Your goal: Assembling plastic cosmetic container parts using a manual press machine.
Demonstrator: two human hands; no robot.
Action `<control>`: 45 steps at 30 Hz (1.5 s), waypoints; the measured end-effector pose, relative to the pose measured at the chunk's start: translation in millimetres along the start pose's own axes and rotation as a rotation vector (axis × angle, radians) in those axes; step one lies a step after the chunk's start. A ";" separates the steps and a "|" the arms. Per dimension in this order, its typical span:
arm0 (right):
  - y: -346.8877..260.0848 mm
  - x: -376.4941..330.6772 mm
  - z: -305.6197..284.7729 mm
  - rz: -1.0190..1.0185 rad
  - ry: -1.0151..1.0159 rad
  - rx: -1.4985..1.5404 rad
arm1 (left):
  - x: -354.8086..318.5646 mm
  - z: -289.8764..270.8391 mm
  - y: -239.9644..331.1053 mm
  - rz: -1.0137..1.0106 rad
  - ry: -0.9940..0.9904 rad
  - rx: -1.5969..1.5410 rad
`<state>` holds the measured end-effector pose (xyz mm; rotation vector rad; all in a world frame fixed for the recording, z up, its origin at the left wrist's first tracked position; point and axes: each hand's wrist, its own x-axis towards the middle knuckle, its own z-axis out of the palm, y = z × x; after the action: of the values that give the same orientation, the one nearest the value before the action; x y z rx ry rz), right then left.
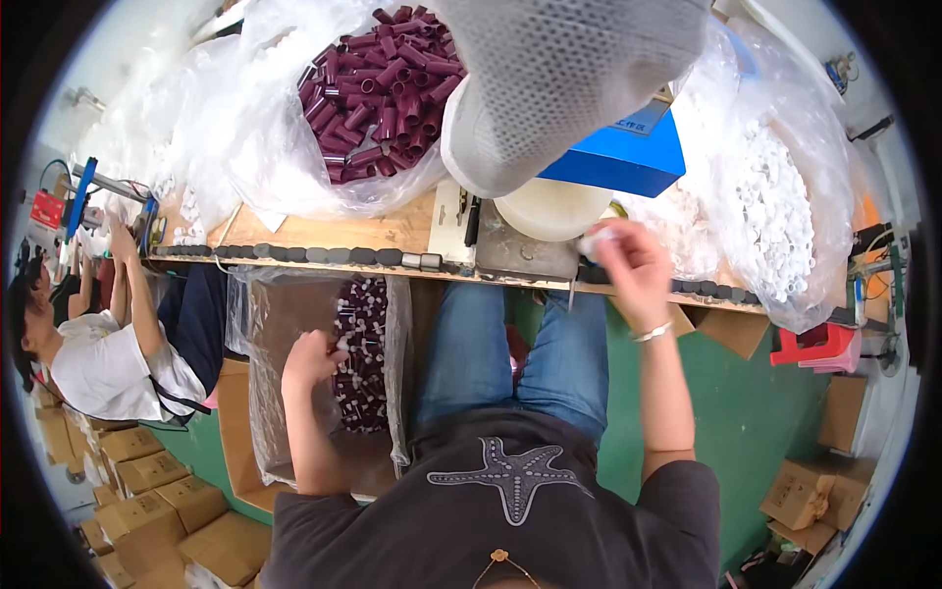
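Observation:
My left hand (312, 358) hangs over a plastic-lined carton (395, 344), its fingers curled. What they hold, if anything, I cannot make out. Inside the carton lie many small dark purple tubes with white parts (361, 378). At the table's front edge, my right hand (636, 270) pinches a small white piece (595, 241), partly hidden by the fingers. Just left of it, a round whitish disc (554, 209) sits above a metal plate (525, 253) on the table. Open purple tubes (388, 98) fill a clear plastic bag at the back left.
A blue box (628, 157) and a bag of small white parts (770, 211) stand on the right of the table. A grey perforated object (559, 79) blocks the top middle. Another person (123, 363) works at the left. Cartons (147, 491) and a red stool (812, 346) stand around.

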<state>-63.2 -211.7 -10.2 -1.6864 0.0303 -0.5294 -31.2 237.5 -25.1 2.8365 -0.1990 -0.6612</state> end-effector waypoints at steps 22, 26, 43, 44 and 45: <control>-21.0 -22.1 -18.7 -0.288 0.157 -0.515 | 185.0 -51.3 169.6 0.442 1.042 -0.265; -3.8 14.4 -153.1 -0.166 0.655 -0.778 | 202.2 -53.6 122.7 0.434 0.944 -0.180; 54.4 57.5 -290.7 -0.090 0.655 -1.278 | 58.1 12.2 191.4 0.803 0.346 -1.411; 52.1 56.0 -290.9 -0.135 0.712 -1.255 | 58.7 17.1 202.4 0.822 0.348 -1.394; 47.3 54.1 -277.7 -0.123 0.735 -1.046 | 60.0 21.6 211.2 0.839 0.353 -1.372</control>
<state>-101.5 -496.0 -12.7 -2.3861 0.8674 -1.3607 -4.6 18.6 -17.4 1.3036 -0.5483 -0.0030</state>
